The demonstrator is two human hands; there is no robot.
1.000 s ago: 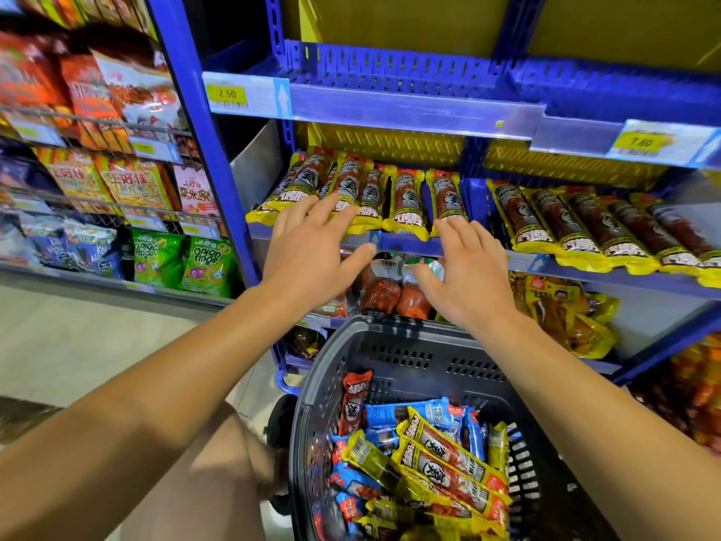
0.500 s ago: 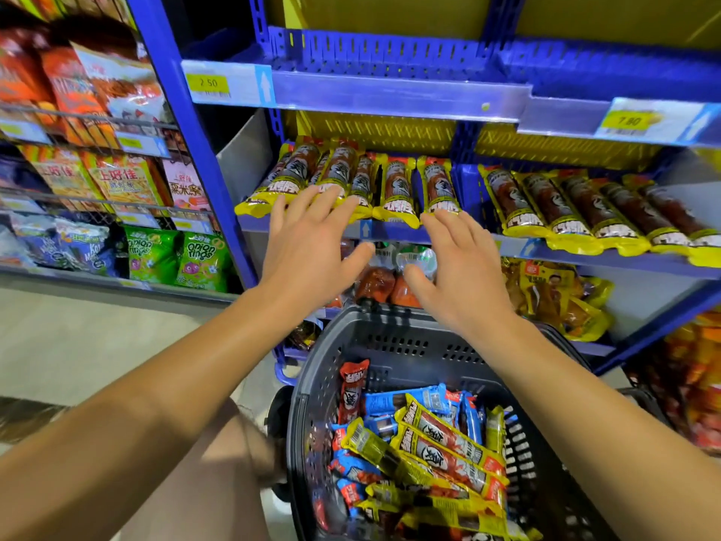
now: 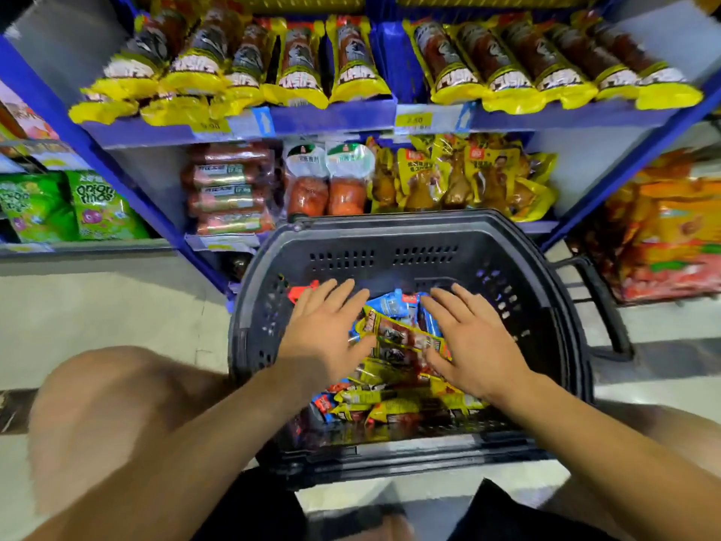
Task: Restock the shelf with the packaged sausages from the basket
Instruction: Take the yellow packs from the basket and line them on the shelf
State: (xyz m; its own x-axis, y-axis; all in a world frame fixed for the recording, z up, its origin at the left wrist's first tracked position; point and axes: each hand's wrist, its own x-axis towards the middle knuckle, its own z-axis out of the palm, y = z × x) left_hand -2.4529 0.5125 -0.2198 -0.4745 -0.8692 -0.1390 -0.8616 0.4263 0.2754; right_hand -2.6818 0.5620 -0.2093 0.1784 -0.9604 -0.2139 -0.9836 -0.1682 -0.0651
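- Packaged sausages (image 3: 405,341) lie heaped in the dark basket (image 3: 390,244).
- Left hand (image 3: 325,331) at their 9 o'clock, right hand (image 3: 470,345) at 3 o'clock: fingers spread, gripping nothing.
- Shelf (image 3: 335,119) at 12 o'clock holds yellow-ended sausage packs.

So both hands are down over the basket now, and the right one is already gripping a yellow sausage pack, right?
Not quite. In the head view both hands are over the basket, but the right hand is open and flat, fingers spread above the yellow sausage pack, not gripping it. The left hand is open too.
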